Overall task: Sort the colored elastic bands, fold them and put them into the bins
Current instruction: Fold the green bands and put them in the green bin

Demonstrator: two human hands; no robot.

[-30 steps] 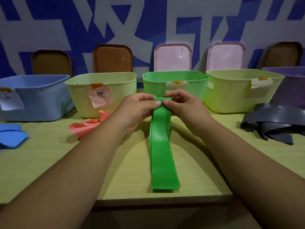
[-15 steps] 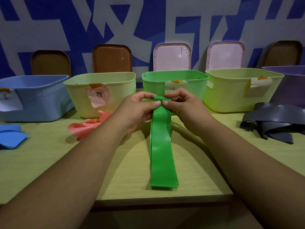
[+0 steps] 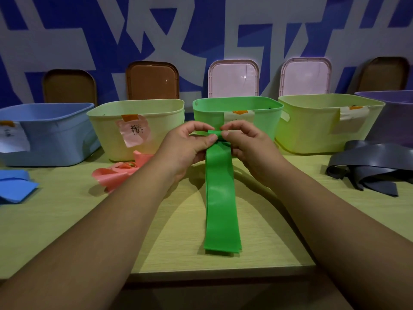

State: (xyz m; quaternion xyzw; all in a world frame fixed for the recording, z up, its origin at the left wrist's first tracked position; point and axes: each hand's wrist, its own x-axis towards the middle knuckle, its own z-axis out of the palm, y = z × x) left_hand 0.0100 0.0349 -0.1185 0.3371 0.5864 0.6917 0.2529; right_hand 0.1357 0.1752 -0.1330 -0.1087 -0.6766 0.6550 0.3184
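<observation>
Green band point(image 3: 221, 198), far end rolled slightly further, pinched by left hand point(image 3: 185, 148) and right hand point(image 3: 251, 151).

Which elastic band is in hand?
The green elastic band, its far end pinched by left hand and right hand; the others lie unheld.

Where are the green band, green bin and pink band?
green band point(image 3: 221, 204): head view, middle of the flat strip on the table
green bin point(image 3: 209, 116): head view, front wall left of its label
pink band point(image 3: 117, 175): head view, crumpled middle
</observation>
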